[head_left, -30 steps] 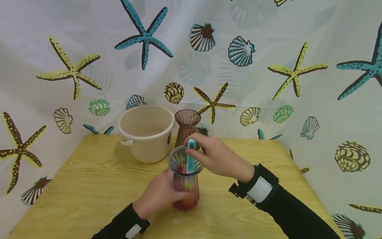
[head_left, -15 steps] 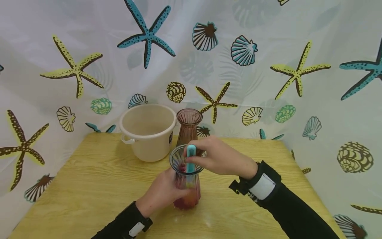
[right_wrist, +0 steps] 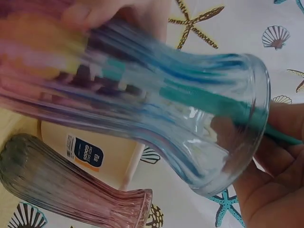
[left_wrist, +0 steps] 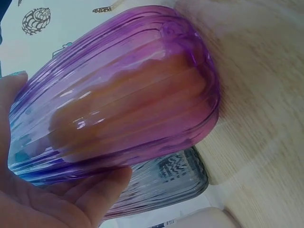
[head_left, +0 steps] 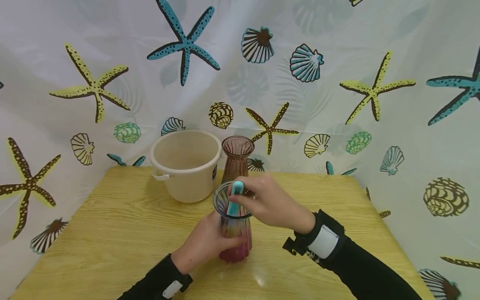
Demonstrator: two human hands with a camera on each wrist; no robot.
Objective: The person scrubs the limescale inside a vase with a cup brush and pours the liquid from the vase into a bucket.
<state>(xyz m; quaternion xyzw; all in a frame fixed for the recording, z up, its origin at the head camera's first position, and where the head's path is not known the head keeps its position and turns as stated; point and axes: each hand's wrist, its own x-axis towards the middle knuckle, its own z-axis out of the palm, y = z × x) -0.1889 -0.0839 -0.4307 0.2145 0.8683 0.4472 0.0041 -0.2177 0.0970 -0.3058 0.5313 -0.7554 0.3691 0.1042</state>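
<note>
A ribbed glass vase (head_left: 235,252), bluish at its flared mouth and pink-purple toward its base, stands on the table in the head view. My left hand (head_left: 205,238) grips its body from the left, fingers behind and thumb across the front. My right hand (head_left: 275,206) pinches the teal handle of a sponge brush (head_left: 235,201) at the vase's mouth. The handle slants down into the neck. In the left wrist view an orange, blurred sponge head (left_wrist: 118,104) shows through the glass, filling much of the lower vase. Also visible through glass is the handle in the right wrist view.
Behind stands a second ribbed vase (head_left: 235,160), pinkish at its top, partly hidden by the front vase and right hand. A cream bucket (head_left: 191,185) with a side handle is at its left. The wooden table (head_left: 123,233) meets a hanging curtain (head_left: 322,112) printed with starfish and shells.
The teal handle has gone from upright to leaning, its lower end toward the left. My right hand and wrist have shifted slightly left and down. My left hand keeps its hold on the vase.
</note>
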